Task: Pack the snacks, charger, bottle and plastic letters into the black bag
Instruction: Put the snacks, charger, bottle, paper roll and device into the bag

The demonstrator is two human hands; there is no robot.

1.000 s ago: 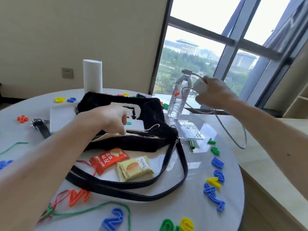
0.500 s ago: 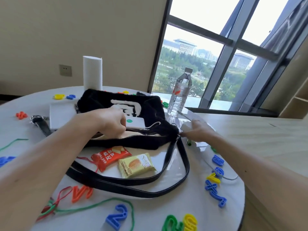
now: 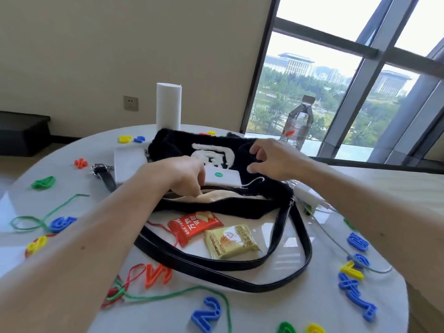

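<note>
- Black bag [image 3: 216,150] lies unzipped on the desk [image 3: 264,306]; my left grip [image 3: 185,174] pinches its opening edge.
- My right grip [image 3: 276,159] hovers released over the bag.
- Snacks [image 3: 213,230] lie in front, bottle [image 3: 298,123] stands behind.

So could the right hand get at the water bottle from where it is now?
Probably yes. The right hand hovers open over the far end of the black bag, and the bottle stands upright just beyond it near the table edge, with nothing between them.
</note>
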